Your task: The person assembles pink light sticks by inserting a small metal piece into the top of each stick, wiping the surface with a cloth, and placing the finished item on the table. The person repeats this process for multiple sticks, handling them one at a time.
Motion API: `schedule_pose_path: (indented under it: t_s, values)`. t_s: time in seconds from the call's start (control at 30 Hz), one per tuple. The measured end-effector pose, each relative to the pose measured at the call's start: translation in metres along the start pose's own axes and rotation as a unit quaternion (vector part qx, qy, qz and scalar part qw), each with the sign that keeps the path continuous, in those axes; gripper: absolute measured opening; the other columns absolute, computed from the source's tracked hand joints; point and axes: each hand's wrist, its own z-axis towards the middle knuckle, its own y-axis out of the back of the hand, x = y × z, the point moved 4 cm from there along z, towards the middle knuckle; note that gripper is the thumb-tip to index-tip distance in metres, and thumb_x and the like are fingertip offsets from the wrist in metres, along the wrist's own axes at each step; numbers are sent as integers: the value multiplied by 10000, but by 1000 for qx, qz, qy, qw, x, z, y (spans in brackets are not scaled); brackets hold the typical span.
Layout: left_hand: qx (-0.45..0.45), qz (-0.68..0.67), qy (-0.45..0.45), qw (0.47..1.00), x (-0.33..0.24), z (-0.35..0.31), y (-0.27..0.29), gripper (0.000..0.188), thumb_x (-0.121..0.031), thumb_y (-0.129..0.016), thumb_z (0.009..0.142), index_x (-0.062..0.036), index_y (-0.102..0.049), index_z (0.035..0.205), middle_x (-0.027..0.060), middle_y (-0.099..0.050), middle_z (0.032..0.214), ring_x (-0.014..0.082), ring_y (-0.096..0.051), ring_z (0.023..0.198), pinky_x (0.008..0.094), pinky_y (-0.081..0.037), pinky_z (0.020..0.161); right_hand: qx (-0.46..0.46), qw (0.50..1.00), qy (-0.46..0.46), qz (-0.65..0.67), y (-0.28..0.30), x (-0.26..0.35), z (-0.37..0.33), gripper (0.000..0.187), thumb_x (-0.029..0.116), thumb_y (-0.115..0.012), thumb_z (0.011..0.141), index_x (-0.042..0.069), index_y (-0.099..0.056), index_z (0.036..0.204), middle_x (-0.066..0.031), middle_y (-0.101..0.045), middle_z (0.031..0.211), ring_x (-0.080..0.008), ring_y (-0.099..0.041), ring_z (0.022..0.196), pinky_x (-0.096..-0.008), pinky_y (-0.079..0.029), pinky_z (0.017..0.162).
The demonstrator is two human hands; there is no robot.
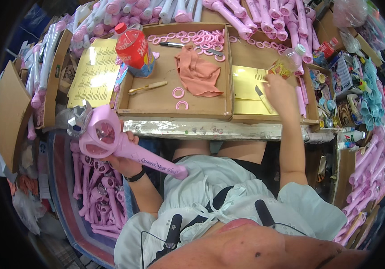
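A pink toy wand (145, 157) with a round windowed head and a silver crown (79, 120) is in my left hand (127, 163). Its head points up and left, its handle slants toward my lap, and my fingers wrap it from behind. Over the right cardboard tray, my right hand (278, 92) reaches away from me. Its fingers are curled and unclear beside a clear plastic bottle (293, 56) with a yellow label; whether they touch it or hold anything, I cannot tell. Under that hand, a pale-handled blade-like tool (265, 99) lies on yellow sheets (246, 80).
Pink rings (203, 42), a marker (170, 44), an orange cloth (197, 71) and a wooden-handled brush (147, 88) lie in the left tray (165, 107). A red-capped bottle (134, 49) stands there. Wands (105, 193) fill a bin at lower left; more are piled around the bench.
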Motion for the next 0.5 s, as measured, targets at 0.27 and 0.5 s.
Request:
schedule_pose_path:
  t_s: [0.27, 0.5]
  values:
    - [-76, 11, 85, 993, 10, 13, -1, 679, -535, -496, 861, -53, -373, 1324, 178, -512, 1213, 232, -556, 834, 357, -480, 718, 34, 964, 77, -253, -43, -99, -3, 120, 60, -516, 750, 22, -596, 832, -154, -607, 907, -321, -583, 878, -401, -496, 717]
    - [-12, 15, 234, 972, 41, 25, -27, 612, -561, -491, 847, -28, -506, 1147, 122, -613, 916, 231, -617, 747, 323, -503, 656, 101, 983, 8, -153, -13, -72, -4, 154, 84, -557, 713, -1, -557, 841, -133, -620, 836, -305, -606, 774, -401, -495, 685]
